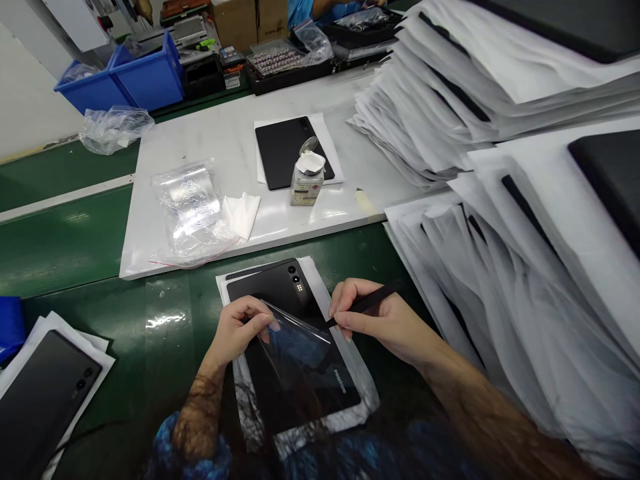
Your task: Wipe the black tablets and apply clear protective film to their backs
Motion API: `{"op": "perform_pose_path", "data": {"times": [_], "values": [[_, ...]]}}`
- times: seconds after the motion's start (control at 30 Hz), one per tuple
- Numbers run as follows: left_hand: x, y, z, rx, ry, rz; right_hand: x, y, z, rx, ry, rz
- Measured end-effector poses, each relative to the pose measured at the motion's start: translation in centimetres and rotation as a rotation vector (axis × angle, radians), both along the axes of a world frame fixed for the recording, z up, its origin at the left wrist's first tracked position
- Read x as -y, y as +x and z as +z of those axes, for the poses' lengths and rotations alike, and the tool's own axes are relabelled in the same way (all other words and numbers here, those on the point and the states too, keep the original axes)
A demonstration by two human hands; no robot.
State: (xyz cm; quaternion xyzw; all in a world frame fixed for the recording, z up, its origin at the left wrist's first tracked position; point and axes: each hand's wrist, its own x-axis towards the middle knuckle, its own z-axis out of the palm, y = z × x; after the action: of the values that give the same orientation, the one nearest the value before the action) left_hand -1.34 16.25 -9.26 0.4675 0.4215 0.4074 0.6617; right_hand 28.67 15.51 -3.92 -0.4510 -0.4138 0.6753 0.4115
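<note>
While one edge of a clear film (pixel 307 343) is pinched between the nearly closed thumb and fingers of the left hand (pixel 245 327), a slim black tool (pixel 374 299) is gripped pen-fashion in the closed fingers of the right hand (pixel 370 313), its tip directed at the film's right side; contact cannot be confirmed. The dark tablet (pixel 270 283) is located beneath the fingers, camera side up, bedded on a white sheet (pixel 319 283), presumably so that its lower face is guarded. The film is held tilted, it is judged, so that its angle is controlled. Beyond the fingers, a small bottle (pixel 307 189) is noted, topped by a white wad (pixel 310 163); its contents cannot be determined. Farther off, leftward, clear plastic is contained in blue bins (pixel 150 77).
</note>
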Motion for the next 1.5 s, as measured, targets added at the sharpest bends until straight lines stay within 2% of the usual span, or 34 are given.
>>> {"op": "perform_pose_path", "data": {"times": [0.3,0.73,0.83,1.2,1.5], "values": [[0.0,0.1,0.3,-0.01,-0.008,-0.001,0.1,0.0,-0.2,-0.033,-0.007,-0.024],[0.0,0.6,0.3,0.003,-0.001,0.05,0.4,0.5,-1.3,-0.101,0.162,-0.061],[0.0,0.5,0.4,0.006,0.002,0.046,0.1,0.6,-1.4,-0.095,0.135,-0.078],[0.1,0.3,0.5,-0.023,-0.051,0.035,-0.1,0.2,-1.8,-0.123,0.035,0.0],[0.2,0.2,0.6,-0.06,-0.157,0.046,0.2,-0.2,-3.1,-0.195,0.193,-0.049]]}}
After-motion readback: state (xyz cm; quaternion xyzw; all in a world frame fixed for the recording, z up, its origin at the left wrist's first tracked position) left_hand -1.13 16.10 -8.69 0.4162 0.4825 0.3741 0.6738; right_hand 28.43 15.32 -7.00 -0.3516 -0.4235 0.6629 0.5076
